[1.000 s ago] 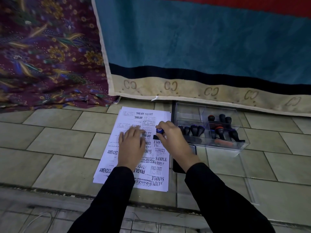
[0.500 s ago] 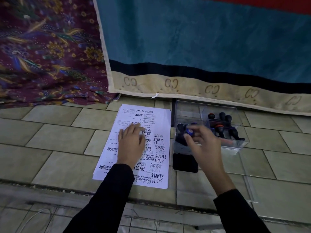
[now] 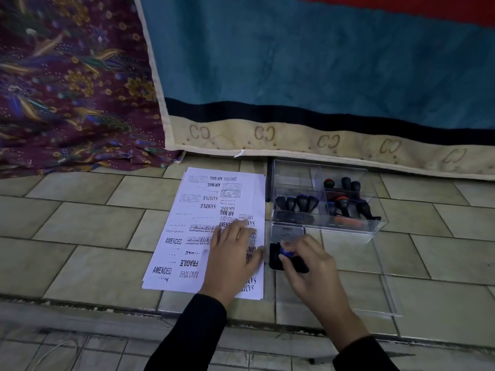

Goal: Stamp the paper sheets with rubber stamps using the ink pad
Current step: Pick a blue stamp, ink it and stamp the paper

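Paper sheets: a stack of white paper sheets [image 3: 192, 231] lay on the tiled floor [image 3: 93, 223], left of the ink pad, already bearing prints such as AMENDED, FRAGILE, SAMPLE, AIR MAIL and FAX OUT.
Left hand: the left hand [image 3: 231, 257] lay flat on the near right part of the top sheet, fingers straight and spread, pressing the paper down and holding nothing.
Right hand: the right hand [image 3: 310, 269] pinched a blue-topped stamp [image 3: 285, 252] between thumb and fingertips, fingers curled round its handle.
Stamp: it stood on the black ink pad [image 3: 274, 259], just right of the sheets; its base was hidden by the fingers.
Ink pad lid: the silver lid [image 3: 288, 232] stood open at the pad's far edge, touching the box.
Box: a clear compartmented box [image 3: 348, 228] sat just beyond the pad, holding more black-handled stamps [image 3: 302, 203].
Clear lid: a transparent lid [image 3: 388, 293] lay flat on the tiles, right of the right hand.
Far side: a teal blanket [image 3: 294, 76] with a beige border, and a purple floral cloth [image 3: 67, 89] to its left.
Sleeves: both were black.
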The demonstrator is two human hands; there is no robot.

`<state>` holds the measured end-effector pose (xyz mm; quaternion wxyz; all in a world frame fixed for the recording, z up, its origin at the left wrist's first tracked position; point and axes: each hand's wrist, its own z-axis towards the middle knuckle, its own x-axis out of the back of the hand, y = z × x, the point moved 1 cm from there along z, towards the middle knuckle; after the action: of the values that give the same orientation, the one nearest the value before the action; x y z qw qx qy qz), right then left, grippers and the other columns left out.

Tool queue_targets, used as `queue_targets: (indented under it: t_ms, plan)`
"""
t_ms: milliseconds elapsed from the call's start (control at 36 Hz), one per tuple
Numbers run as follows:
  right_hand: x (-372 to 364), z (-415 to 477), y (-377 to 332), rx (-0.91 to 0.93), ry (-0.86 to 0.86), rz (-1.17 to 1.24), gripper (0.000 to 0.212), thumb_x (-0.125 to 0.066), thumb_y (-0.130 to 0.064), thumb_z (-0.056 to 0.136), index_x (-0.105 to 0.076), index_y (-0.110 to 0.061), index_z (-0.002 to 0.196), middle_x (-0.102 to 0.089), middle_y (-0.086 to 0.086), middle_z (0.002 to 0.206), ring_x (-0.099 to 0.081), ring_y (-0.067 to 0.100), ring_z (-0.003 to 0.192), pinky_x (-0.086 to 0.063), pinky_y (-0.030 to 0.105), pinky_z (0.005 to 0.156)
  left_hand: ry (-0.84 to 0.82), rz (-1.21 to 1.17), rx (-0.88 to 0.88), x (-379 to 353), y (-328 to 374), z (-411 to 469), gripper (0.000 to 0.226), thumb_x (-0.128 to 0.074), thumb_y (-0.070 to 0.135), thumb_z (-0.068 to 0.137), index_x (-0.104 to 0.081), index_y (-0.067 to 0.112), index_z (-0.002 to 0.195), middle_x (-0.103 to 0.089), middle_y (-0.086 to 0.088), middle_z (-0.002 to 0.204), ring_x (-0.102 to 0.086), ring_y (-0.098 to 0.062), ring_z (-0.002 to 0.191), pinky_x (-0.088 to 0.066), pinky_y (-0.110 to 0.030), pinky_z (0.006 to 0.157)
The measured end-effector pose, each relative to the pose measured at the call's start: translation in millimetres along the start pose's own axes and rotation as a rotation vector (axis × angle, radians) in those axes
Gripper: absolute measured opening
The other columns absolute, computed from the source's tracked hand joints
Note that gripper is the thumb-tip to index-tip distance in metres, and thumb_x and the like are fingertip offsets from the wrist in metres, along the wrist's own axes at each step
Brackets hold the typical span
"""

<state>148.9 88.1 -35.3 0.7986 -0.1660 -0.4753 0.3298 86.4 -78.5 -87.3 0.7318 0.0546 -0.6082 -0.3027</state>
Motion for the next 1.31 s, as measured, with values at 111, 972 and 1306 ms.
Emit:
queue_targets:
  t_ms: [111,972,1306]
  plan:
    - [-1.3,-1.0,0.1,-0.018,0.026,-0.007,0.014,-0.070,0.000,0.078,-0.065,-0.007,0.088,-0.060,-0.001,0.086,-0.055,0.000,0.082,-0.045,0.010,0.076,-0.011,0.002,0.002,0.2,-0.6,-0.1,0.052,-0.037,0.057,0.082,-0.053,0.028,0.122,-0.044,0.010,0.139,-0.031,-0.010,0.135,-0.012,-0.043,0.116]
    - [-61.3,121.5,10.4,-0.036,-0.117,0.030,0.011,-0.064,-0.004,0.083,-0.059,-0.005,0.092,-0.062,0.012,0.094,-0.062,0.023,0.080,-0.054,0.040,0.074,0.077,0.027,0.189,16.2,-51.5,46.5,0.030,-0.043,0.020,0.095,-0.053,0.021,0.124,-0.044,0.001,0.143,-0.028,-0.017,0.139,-0.012,-0.045,0.116]
    - [-75.6,119.4,16.1,-0.036,-0.187,-0.031,0.013,-0.064,-0.005,0.084,-0.060,-0.006,0.096,-0.060,0.011,0.095,-0.063,0.025,0.077,-0.054,0.040,0.072,0.114,0.031,0.174,12.9,-54.3,47.4,0.029,-0.044,0.020,0.093,-0.054,0.022,0.120,-0.047,0.002,0.141,-0.033,-0.016,0.136,-0.014,-0.044,0.115]
